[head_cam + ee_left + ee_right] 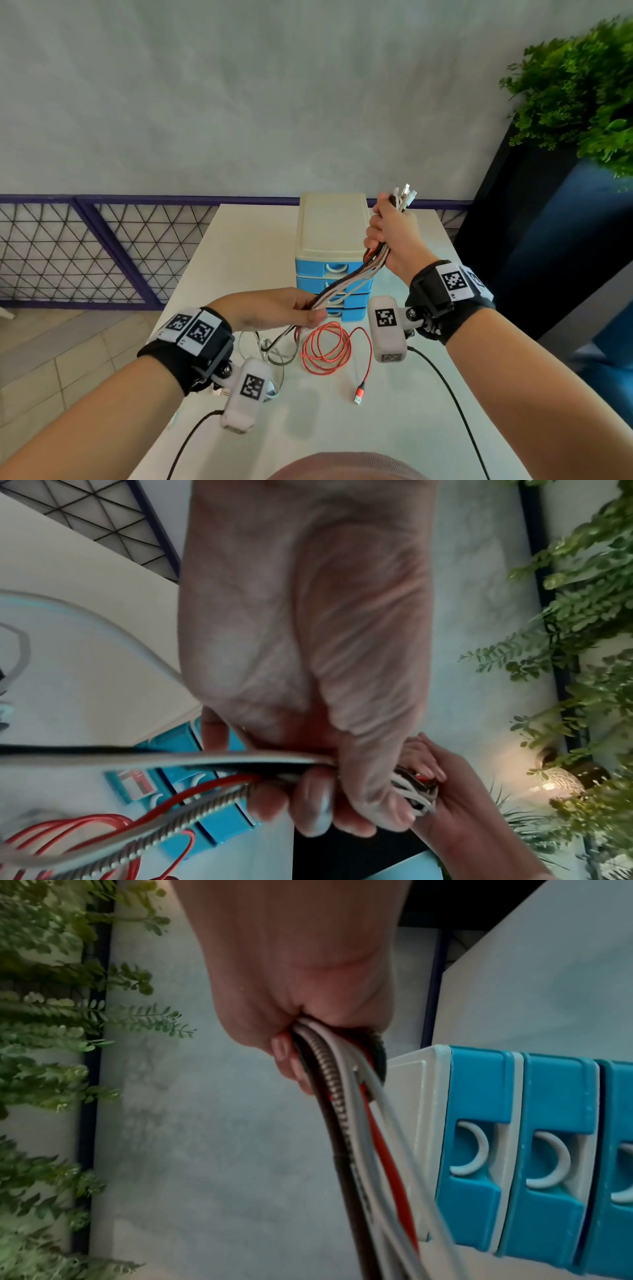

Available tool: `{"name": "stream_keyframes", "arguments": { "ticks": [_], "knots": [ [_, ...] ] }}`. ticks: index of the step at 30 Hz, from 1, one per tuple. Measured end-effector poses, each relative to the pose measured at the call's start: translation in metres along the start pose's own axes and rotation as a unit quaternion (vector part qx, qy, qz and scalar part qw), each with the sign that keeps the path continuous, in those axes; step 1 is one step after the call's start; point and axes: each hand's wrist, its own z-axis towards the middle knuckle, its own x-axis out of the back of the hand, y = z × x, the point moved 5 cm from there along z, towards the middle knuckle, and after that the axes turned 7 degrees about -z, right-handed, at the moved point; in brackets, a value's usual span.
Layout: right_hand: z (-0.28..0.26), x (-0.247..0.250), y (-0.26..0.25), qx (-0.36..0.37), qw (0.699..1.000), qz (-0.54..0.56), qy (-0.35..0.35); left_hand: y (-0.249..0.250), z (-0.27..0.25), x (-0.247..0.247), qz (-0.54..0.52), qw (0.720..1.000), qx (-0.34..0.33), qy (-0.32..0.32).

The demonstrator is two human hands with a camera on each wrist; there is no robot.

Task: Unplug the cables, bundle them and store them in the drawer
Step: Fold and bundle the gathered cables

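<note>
A bunch of cables [346, 282] in red, white, black and braided silver stretches between my two hands above the table. My right hand [390, 236] grips it in a fist near the plug ends [406, 194], raised beside the drawer unit. My left hand [291, 308] holds the same cables [219, 780] lower down, fingers curled round them. Their loose lengths, with red loops [325, 349] and a red USB plug [359, 394], lie on the table. The blue drawer unit [334, 253] with a cream top stands behind, all its drawers [514, 1150] closed. From the right wrist, the cables [356, 1110] hang out of my fist.
The white table [239, 246] runs forward to a purple-framed mesh railing [102, 246]. A dark planter with a green plant [582, 102] stands at the right. Black camera leads [452, 394] trail over the near table. Tiled floor lies to the left.
</note>
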Motion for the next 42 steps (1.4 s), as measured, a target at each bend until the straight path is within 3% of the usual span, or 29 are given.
{"name": "stream_keyframes", "arguments": {
  "ticks": [3,8,11,14,16,19,24,26,32,34,39,42],
  "knots": [
    [0.004,0.003,0.002,-0.018,0.999,0.042,-0.01,-0.001,-0.002,0.004,-0.014,1.0,-0.016,-0.001],
    [0.01,0.012,0.006,-0.051,0.992,0.114,-0.006,0.001,-0.005,0.01,-0.206,0.978,-0.032,0.024],
    [0.011,0.015,0.007,-0.063,0.989,0.131,0.001,0.003,-0.006,0.012,-0.214,0.975,-0.03,0.045],
    [0.01,0.015,0.007,-0.062,0.993,0.101,-0.002,0.011,-0.007,0.015,-0.032,0.995,-0.04,0.082],
    [0.008,0.014,0.007,-0.055,0.998,0.018,-0.022,0.017,-0.004,0.019,0.15,0.982,-0.021,0.113],
    [0.001,0.007,0.012,-0.056,0.987,-0.121,-0.087,0.031,0.0,0.03,0.396,0.9,0.028,0.178],
    [-0.016,-0.009,0.029,-0.084,0.942,-0.247,-0.21,0.063,0.004,0.033,0.555,0.799,-0.028,0.228],
    [-0.023,-0.014,0.034,-0.123,0.933,-0.229,-0.249,0.069,0.005,0.034,0.578,0.784,-0.035,0.222],
    [-0.045,-0.031,0.045,-0.235,0.892,-0.162,-0.35,0.067,0.005,0.032,0.597,0.771,-0.073,0.21],
    [-0.049,-0.032,0.048,-0.255,0.882,-0.164,-0.36,0.061,0.006,0.034,0.58,0.786,-0.06,0.207],
    [-0.053,-0.031,0.054,-0.27,0.862,-0.165,-0.397,0.063,0.003,0.035,0.468,0.857,-0.034,0.215],
    [-0.056,-0.032,0.052,-0.271,0.859,-0.165,-0.402,0.066,0.001,0.034,0.433,0.873,-0.029,0.225]
  ]
}}
